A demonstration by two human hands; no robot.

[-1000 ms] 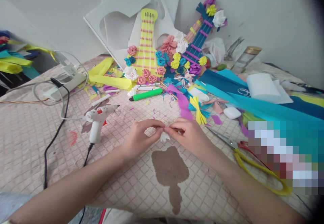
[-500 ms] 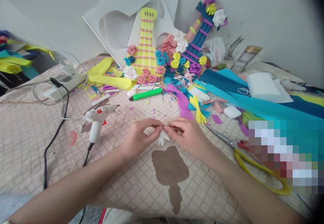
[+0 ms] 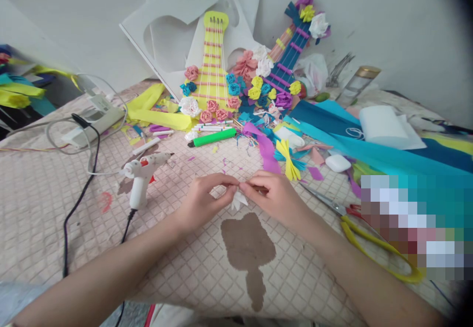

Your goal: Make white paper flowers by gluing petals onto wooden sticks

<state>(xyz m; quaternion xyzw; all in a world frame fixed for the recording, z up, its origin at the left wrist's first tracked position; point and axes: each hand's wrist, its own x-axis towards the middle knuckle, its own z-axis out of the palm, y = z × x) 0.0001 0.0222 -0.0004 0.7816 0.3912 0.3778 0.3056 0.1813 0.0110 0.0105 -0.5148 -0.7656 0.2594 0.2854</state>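
Observation:
My left hand and my right hand meet at the middle of the quilted pink cloth. Both pinch a small white paper flower between thumb and fingertips, fingers closed around it. The flower hangs just below the fingertips, above a brown stain on the cloth. A white glue gun stands on its base to the left of my left hand, its black cord running toward me.
Yellow-handled scissors lie right of my right hand. A green marker, paper scraps, a yellow paper guitar and a blue one with paper roses stand at the back. Teal sheets cover the right side; a power strip sits left.
Both hands stay pinched on the white paper flower; it has turned slightly between the fingertips. Nothing else has moved.

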